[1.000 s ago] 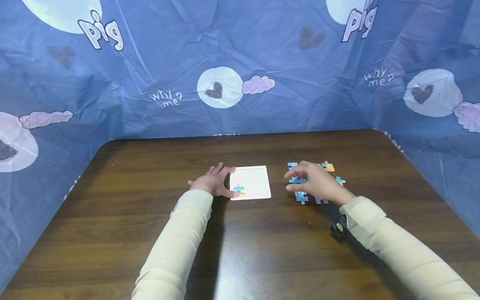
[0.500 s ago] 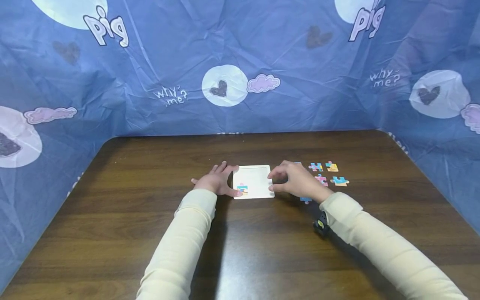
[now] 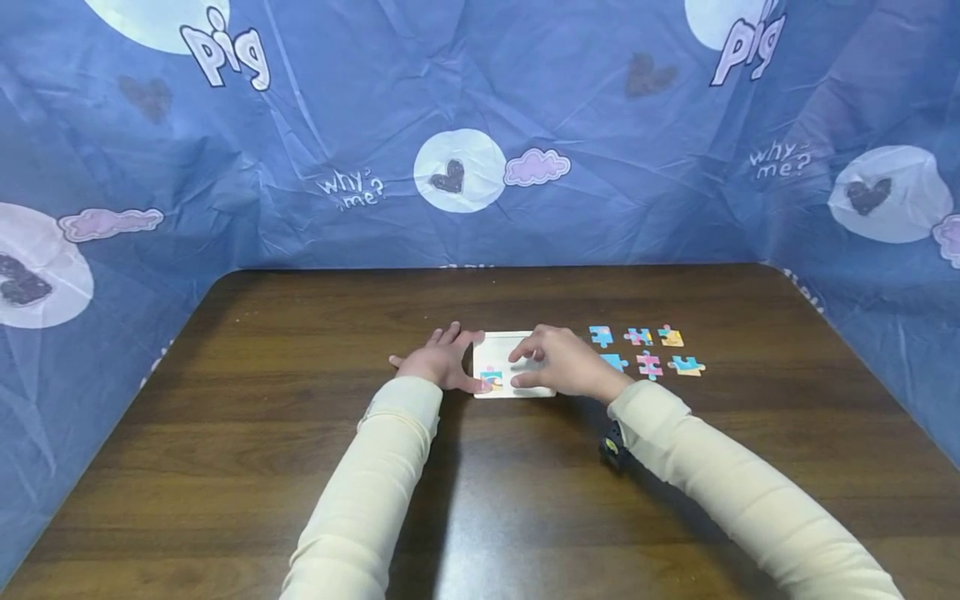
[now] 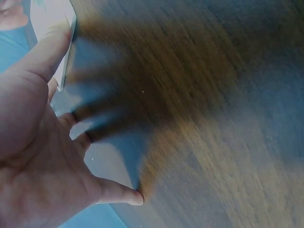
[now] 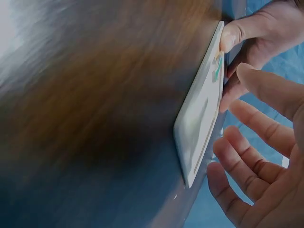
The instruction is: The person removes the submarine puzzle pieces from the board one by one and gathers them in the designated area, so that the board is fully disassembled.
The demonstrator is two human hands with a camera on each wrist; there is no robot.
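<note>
A white square puzzle tray (image 3: 498, 350) lies on the table between the hands. In its near left corner sits a jigsaw piece (image 3: 491, 377), blue, white and orange. My left hand (image 3: 438, 365) is spread flat at the tray's left side, thumb on the near left corner by that piece and forefinger at the far left corner. Over the tray's right half hovers my right hand (image 3: 566, 362), thumb and forefinger apart. In the right wrist view its fingers (image 5: 267, 130) are loosely bent and spread, and nothing shows between them.
To the right lie several loose jigsaw pieces (image 3: 649, 365) in rows; the right wrist and sleeve may hide others. The brown wooden table (image 3: 337, 317) ends at the back against a blue printed cloth (image 3: 330, 100). A dark watch-like device (image 3: 612, 446) is on the right wrist.
My right hand has moved left from above the loose pieces to over the tray, uncovering pieces it hid. My left hand stays at the tray. The head view has shifted slightly.
</note>
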